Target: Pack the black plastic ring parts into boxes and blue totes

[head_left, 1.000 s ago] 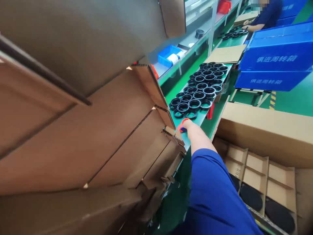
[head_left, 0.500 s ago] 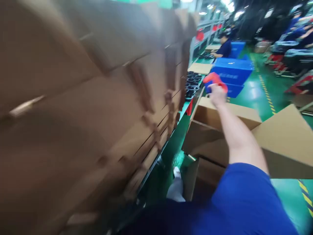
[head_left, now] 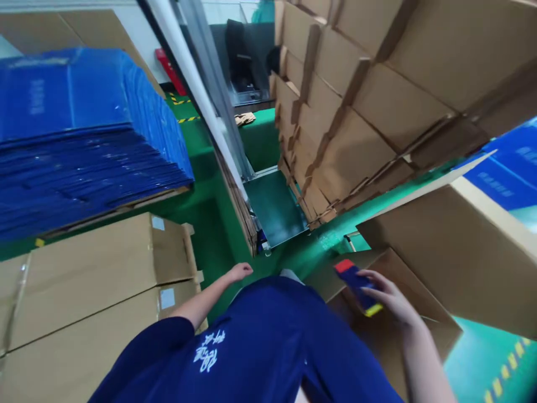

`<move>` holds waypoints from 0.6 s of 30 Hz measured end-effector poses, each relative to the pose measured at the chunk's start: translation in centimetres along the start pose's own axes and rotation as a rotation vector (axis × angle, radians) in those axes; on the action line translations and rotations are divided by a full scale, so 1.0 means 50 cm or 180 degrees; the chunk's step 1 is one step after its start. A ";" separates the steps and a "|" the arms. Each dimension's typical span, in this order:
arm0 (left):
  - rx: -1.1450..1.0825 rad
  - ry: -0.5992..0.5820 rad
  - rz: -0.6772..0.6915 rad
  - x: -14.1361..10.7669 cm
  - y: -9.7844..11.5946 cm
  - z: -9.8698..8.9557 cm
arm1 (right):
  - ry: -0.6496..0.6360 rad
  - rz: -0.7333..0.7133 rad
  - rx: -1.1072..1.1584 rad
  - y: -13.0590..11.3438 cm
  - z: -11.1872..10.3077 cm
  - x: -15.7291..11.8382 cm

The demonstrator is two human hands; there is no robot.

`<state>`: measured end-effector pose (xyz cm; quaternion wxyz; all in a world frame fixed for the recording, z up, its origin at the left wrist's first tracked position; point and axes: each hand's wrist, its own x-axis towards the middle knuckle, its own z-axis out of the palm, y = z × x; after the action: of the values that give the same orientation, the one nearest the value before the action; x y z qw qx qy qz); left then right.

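Observation:
In the head view my right hand [head_left: 388, 294] grips a dark blue block [head_left: 356, 284] with a red end and a yellow end. Fingers and thumb close on its right side, above an open cardboard box [head_left: 419, 285]. My left hand [head_left: 241, 271] hangs in front of my body at lower centre, its fingers curled, with nothing visible in them. It is near a stack of brown cartons [head_left: 96, 274] but apart from it.
Flattened blue boxes [head_left: 62, 101] are piled at the left. A metal post [head_left: 210, 101] rises beside a low dark platform [head_left: 274, 207]. Brown cartons [head_left: 356, 151] form a tall stack at upper right. Blue boxes [head_left: 503, 173] show at the right edge.
The view has swung left, bringing the blue pile and my left hand into sight. My right arm, stretched forward beside a red object before, is now bent closer with the blue block in hand.

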<state>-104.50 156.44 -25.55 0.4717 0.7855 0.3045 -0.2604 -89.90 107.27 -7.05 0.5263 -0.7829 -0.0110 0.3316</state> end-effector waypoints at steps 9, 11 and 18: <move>-0.1367 0.0729 -0.0619 -0.110 -0.120 0.046 | -0.0117 -0.1308 -0.3410 -0.148 0.491 0.413; -0.1555 0.0906 -0.0833 -0.170 -0.166 0.039 | -0.0052 -0.1258 -0.3668 -0.160 0.519 0.470; -0.1779 0.1141 -0.1954 -0.386 -0.341 0.069 | 0.0382 -0.1154 -0.3787 -0.140 0.514 0.545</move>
<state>-130.35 155.16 -23.49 0.5064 0.5340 0.6589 -0.1558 -79.98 141.35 -20.90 0.0478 -0.9449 -0.2969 0.1295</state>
